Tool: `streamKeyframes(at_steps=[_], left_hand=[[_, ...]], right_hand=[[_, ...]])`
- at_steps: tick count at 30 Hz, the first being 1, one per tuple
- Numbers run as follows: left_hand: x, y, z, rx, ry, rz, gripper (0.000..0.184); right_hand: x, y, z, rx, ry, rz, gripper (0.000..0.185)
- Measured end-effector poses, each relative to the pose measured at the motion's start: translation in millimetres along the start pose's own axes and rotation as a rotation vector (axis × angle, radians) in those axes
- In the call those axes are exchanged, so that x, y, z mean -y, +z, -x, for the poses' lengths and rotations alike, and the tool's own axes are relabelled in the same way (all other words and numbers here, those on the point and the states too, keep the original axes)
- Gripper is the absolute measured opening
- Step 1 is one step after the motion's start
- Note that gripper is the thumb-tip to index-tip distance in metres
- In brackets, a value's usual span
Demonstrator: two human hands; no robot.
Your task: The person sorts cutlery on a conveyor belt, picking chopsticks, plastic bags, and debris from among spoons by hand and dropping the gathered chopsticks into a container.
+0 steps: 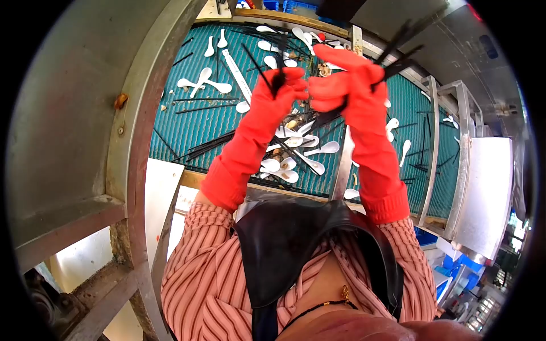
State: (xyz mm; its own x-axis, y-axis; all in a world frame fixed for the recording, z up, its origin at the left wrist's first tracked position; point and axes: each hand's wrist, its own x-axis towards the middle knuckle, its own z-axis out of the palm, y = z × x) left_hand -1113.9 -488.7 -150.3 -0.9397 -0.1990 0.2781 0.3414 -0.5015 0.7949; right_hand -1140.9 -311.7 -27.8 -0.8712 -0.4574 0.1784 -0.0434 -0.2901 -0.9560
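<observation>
Both hands wear long red rubber gloves and are raised over a green ribbed surface [199, 128]. My left hand [280, 91] is closed round a few black chopsticks [281, 57] that point up. Close beside it, my right hand [355, 82] grips another bunch of black chopsticks [398, 62], which fans out to the upper right and is blurred. White spoons [324, 149] lie below and between the hands, mixed with food scraps [293, 124]. More chopsticks [210, 145] lie in a loose bundle left of my left forearm.
A metal bar [342, 165] crosses the green surface near my right forearm. A steel frame [133, 131] stands at the left, and metal rails [463, 131] at the right. A white panel [489, 193] hangs at the far right. Blue crates [298, 8] show at the top.
</observation>
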Motion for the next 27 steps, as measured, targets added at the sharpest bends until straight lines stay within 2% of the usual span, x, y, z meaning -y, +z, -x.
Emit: streamKeyframes(at_steps=[1,2,3,4,5,6,8,11,13,15,17,19,20,23,24,26,27], left_hand=[[21,-3,1,0.078,0.118,-0.018,0.042],[21,-9,-1,0.31,-0.03,-0.039,0.045],[44,-19,1,0.318,-0.013,-0.128,0.045],[69,-27,7,0.322,0.003,-0.215,0.045],[76,-21,17,0.23,-0.062,-0.123,0.049],[71,-29,20,0.3,-0.178,-0.431,0.057],[86,-32,30,0.302,-0.148,-0.487,0.06],[122,-32,46,0.179,-0.083,-0.48,0.059],[124,-32,48,0.237,0.074,-0.742,0.059],[85,-12,52,0.326,-0.11,-0.525,0.054],[68,7,46,0.36,-0.119,-0.509,0.051],[100,-3,58,0.402,-0.08,-0.632,0.049],[93,1,63,0.432,-0.082,-0.61,0.049],[65,10,76,0.455,-0.046,-0.548,0.047],[60,3,81,0.417,-0.066,-0.62,0.047],[40,-23,88,0.348,-0.101,-0.761,0.047],[28,-43,84,0.281,0.035,-0.9,0.047]], right_hand=[[-39,-11,-8,-0.022,-0.184,0.164,0.035],[-65,-14,-8,-0.025,-0.185,0.251,0.04],[-92,-18,-8,-0.028,-0.185,0.339,0.05],[-104,-14,-1,-0.012,-0.001,0.344,0.068],[-116,-9,11,-0.071,-0.036,0.382,0.093],[-109,-2,13,-0.085,-0.03,0.552,0.102],[-155,-16,26,-0.137,-0.129,0.468,0.101],[-185,-3,26,-0.282,-0.113,0.245,0.103],[-199,-4,24,-0.441,-0.029,-0.246,0.096],[-225,-17,21,-0.606,-0.072,0.309,0.079],[-247,-68,18,-0.475,-0.177,0.585,0.057],[-210,-48,16,-0.593,0.082,-0.204,0.053],[-202,-57,17,-0.586,0.21,-0.164,0.05],[-176,-45,23,-0.705,0.309,-0.275,0.046],[-155,-43,38,-0.584,0.317,-0.133,0.046],[-137,-43,40,-0.556,0.289,0.003,0.048],[-132,-45,43,-0.544,0.273,0.049,0.051]])
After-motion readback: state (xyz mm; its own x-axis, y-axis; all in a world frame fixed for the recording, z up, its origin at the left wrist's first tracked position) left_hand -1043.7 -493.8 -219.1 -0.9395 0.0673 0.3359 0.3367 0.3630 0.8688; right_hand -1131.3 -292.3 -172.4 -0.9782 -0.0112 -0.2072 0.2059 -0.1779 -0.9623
